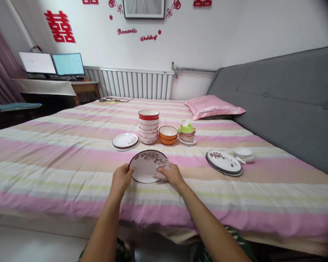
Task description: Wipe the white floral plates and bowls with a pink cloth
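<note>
A white plate (144, 167) with a dark rim and brown flower pattern is held tilted above the striped bed. My left hand (123, 176) grips its left edge, thumb on the upper face and fingers hidden beneath. My right hand (171, 174) is closed on a pale cloth (161, 171), which lies against the plate's right side. Behind the plate stand a tall stack of bowls (148, 125) with a red one on top and orange bowls (168, 134). Left of them is a small stack of plates (125, 141). Larger oval plates (224, 162) are stacked to the right.
Small dishes topped by a green leaf-shaped one (186, 128) sit beside the orange bowls. Small white dishes (243, 153) lie at the right. A pink pillow (214, 106) rests by the grey headboard (284, 94). Cables (113, 99) lie at the bed's far edge.
</note>
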A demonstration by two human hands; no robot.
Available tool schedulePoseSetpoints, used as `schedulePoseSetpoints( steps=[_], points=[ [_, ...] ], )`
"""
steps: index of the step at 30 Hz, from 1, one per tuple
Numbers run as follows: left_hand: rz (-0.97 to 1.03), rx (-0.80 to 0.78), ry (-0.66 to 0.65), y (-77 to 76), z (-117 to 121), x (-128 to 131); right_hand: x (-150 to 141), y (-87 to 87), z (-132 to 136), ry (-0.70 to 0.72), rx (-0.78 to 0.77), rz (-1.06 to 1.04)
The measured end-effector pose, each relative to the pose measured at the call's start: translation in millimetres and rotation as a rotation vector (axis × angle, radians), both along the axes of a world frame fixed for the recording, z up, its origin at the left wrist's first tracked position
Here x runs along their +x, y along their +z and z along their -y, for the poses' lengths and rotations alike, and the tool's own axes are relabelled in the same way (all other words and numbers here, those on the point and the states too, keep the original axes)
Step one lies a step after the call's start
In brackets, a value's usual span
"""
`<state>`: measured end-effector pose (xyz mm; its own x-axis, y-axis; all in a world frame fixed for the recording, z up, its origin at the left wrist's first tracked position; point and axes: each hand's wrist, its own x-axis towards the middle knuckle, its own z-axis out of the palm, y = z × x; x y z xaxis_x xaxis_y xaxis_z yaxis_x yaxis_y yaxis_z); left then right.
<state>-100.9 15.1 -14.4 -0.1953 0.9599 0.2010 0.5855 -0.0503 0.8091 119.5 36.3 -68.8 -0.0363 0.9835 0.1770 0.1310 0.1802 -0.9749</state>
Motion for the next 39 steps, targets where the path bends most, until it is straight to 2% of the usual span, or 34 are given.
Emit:
schedulePoseSetpoints(
  steps=[9,17,21,26,32,34,39],
  points=[
    [-0.085,0.005,0.039,2.9,3.0,7.0,-1.4,1.5,4.3,-0.121,-0.054,-0.015],
    [0.039,0.062,-0.017,2.6,4.5,11.1,-3.9,2.0,6.5,-0.156,-0.066,-0.126],
    [0.177,0.096,-0.07,9.2,10.7,21.1,-5.0,8.2,5.9,-0.177,-0.098,-0.248],
    [0.357,0.065,-0.148,20.1,22.0,35.8,-0.2,27.6,11.1,-0.207,-0.17,-0.394],
    [0.817,-0.226,-0.333,28.0,36.4,60.3,7.5,33.2,13.9,-0.292,-0.233,-0.49],
    [0.879,-0.269,-0.315,25.7,39.2,69.5,9.9,32.6,14.0,-0.312,-0.247,-0.499],
    [1.003,-0.318,-0.17,18.5,39.3,82.7,17.4,33.0,13.0,-0.32,-0.22,-0.443]
  ],
)
